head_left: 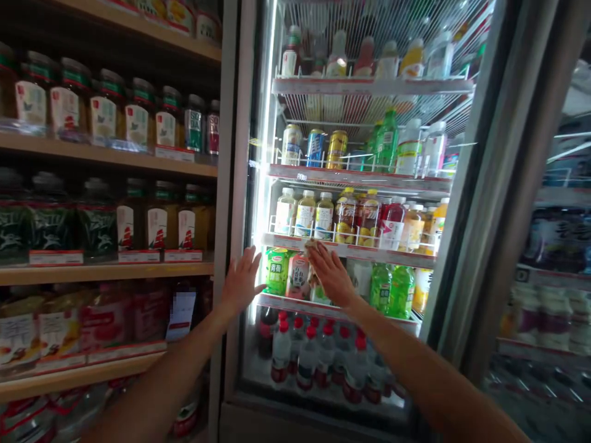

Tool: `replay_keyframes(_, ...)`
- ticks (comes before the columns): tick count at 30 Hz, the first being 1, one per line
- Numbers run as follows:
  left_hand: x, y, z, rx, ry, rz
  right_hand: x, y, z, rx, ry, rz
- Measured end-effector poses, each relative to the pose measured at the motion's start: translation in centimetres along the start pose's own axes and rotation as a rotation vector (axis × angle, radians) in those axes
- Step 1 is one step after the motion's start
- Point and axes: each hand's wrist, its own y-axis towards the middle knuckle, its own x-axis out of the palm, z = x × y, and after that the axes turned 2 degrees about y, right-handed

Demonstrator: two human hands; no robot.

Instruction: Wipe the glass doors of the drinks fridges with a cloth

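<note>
My left hand (242,280) lies open and flat on the glass door (351,154) of a lit drinks cooler, near the door's left frame. My right hand (331,275) presses a small brownish cloth (311,247) against the same glass, fingers stretched over it. The cloth peeks out past the fingertips and under the palm. Behind the glass at hand height stand green bottles (277,271) and a pink-labelled bottle (298,275).
Inside the cooler are several wire shelves of bottles and cans, with red-capped water bottles (307,354) at the bottom. Wooden shelves (106,271) of jars and bottles with price tags stand to the left. A second cooler door (549,246) is on the right.
</note>
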Motion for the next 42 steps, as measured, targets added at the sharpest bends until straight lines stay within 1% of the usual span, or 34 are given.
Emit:
replay_keyframes(3,-0.4,1.2,2.7,0.050,-0.047,0.043,-1.0,-4.3,0.8,-0.105,0.006,-0.069)
replay_keyframes(4,-0.6,1.6,3.6,0.068,-0.062,0.056,-1.2,-5.3,1.0,-0.113,0.012,-0.081)
replay_keyframes(5,-0.8,1.9,4.6,0.090,-0.077,0.069,-1.4,-6.0,1.4,-0.084,0.015,-0.076)
replay_keyframes(6,-1.0,2.2,5.7,0.115,-0.092,0.078,-1.6,-6.4,1.8,-0.021,0.014,-0.055)
replay_keyframes(9,-1.6,2.8,8.8,0.175,-0.132,0.077,-2.4,-7.1,3.5,0.237,-0.019,0.047)
replay_keyframes(10,-1.7,2.9,9.8,0.187,-0.143,0.072,-2.6,-7.6,3.8,0.292,-0.034,0.065)
replay_keyframes(11,-1.9,3.0,10.8,0.194,-0.153,0.068,-2.9,-8.4,4.1,0.309,-0.047,0.065)
replay_keyframes(12,-2.0,3.1,11.7,0.204,-0.162,0.066,-3.1,-9.4,4.1,0.289,-0.055,0.050)
replay_keyframes(15,-2.2,3.3,14.0,0.247,-0.181,0.068,-3.8,-12.2,4.5,0.158,-0.065,-0.033)
replay_keyframes(16,-2.2,3.4,14.6,0.262,-0.186,0.070,-4.1,-12.6,4.9,0.150,-0.072,-0.044)
replay_keyframes(17,-2.2,3.5,15.2,0.274,-0.190,0.072,-4.4,-12.7,5.6,0.177,-0.083,-0.035)
replay_keyframes(21,-2.0,4.0,17.2,0.291,-0.212,0.077,-5.3,-12.0,8.6,0.429,-0.137,0.105)
replay_keyframes(23,-1.8,4.1,18.0,0.293,-0.220,0.070,-5.3,-12.9,8.7,0.463,-0.138,0.118)
replay_keyframes(27,-1.8,3.9,18.9,0.313,-0.215,0.060,-5.0,-16.7,7.1,0.338,-0.125,0.024)
replay_keyframes(29,-1.7,3.9,19.1,0.315,-0.202,0.052,-5.2,-17.2,7.6,0.324,-0.127,0.012)
replay_keyframes(30,-1.7,3.9,19.1,0.314,-0.196,0.048,-5.4,-17.0,8.4,0.350,-0.133,0.039)
replay_keyframes(33,-1.5,4.0,19.1,0.310,-0.187,0.046,-5.9,-15.4,11.2,0.490,-0.169,0.192)
replay_keyframes(35,-1.3,4.0,19.0,0.309,-0.188,0.046,-5.9,-15.6,11.8,0.553,-0.192,0.252)
replay_keyframes(37,-1.2,4.0,18.9,0.309,-0.186,0.047,-5.6,-17.3,10.9,0.571,-0.193,0.240)
replay_keyframes(40,-1.2,4.0,18.8,0.327,-0.182,0.046,-5.1,-20.6,8.9,0.567,-0.181,0.175)
replay_keyframes(42,-1.2,4.0,18.7,0.333,-0.185,0.045,-5.4,-21.2,9.1,0.555,-0.168,0.152)
